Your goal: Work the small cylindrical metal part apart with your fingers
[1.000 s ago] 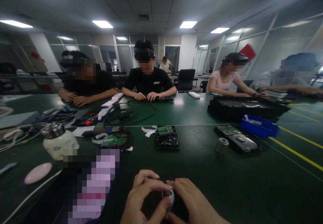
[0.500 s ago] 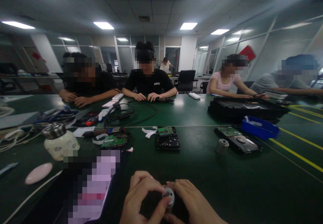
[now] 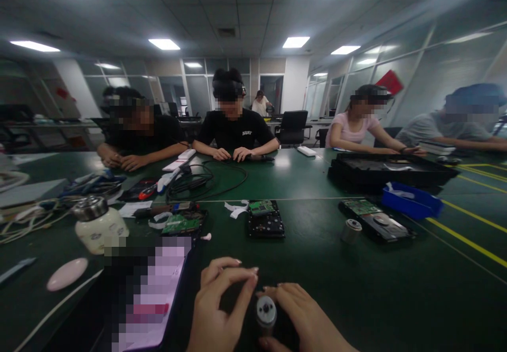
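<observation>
A small silver cylindrical motor stands upright near me, its round end with a centre hole and smaller holes facing up. The fingers of my right hand wrap round its far and right side, with the thumb at its lower front. Just left of the motor is my left hand, raised with thumb and forefinger pinched together. Anything between those fingertips is too small to make out. A second silver motor stands further off to the right.
On the green table lie a black drive with a green board, another drive, a blue bin and a black tray. To the left are a phone-like screen, a cream jar and cables. Several people sit opposite.
My left hand has lifted off the motor's top and drawn up and left, its fingertips now pinched. The motor's end face shows uncovered. My right hand stays round it.
</observation>
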Demonstrator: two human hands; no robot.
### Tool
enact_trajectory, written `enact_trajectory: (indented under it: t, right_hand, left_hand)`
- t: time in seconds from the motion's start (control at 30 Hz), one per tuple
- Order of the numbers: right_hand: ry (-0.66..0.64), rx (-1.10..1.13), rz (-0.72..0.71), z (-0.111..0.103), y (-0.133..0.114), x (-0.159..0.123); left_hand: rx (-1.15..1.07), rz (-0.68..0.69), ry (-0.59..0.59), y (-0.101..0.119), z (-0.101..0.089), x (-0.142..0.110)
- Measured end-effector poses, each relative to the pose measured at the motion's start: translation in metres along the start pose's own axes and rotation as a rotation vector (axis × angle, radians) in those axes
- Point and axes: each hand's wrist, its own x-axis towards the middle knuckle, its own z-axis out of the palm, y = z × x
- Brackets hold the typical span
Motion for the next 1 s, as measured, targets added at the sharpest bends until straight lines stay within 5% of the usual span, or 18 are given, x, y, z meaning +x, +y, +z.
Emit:
enact_trajectory:
  t: [0.1, 0.23, 0.43, 0.57, 0.7, 1.0]
  right_hand:
    - [-0.021, -0.001, 0.015, -0.001, 0.000, 0.000]
    - [-0.019, -0.008, 0.013, 0.000, 0.000, 0.001]
    - [-0.010, -0.017, 0.001, 0.003, 0.003, 0.000]
    - [-0.006, -0.036, 0.008, 0.006, 0.005, 0.000]
    - [-0.007, -0.043, -0.011, 0.006, 0.006, 0.001]
    - [0.040, 0.002, -0.045, 0.005, 0.007, -0.001]
  left_hand:
    - [0.173, -0.132, -0.009, -0.017, 0.003, 0.006]
    - [0.273, -0.145, -0.141, -0.031, 0.009, 0.005]
    - [0.236, -0.137, -0.097, -0.023, 0.005, 0.007]
    - [0.184, 0.108, 0.082, -0.009, -0.005, 0.005]
    - [0.129, 0.355, 0.004, 0.001, -0.009, -0.005]
    - [0.010, 0.326, -0.071, 0.007, -0.008, -0.008]
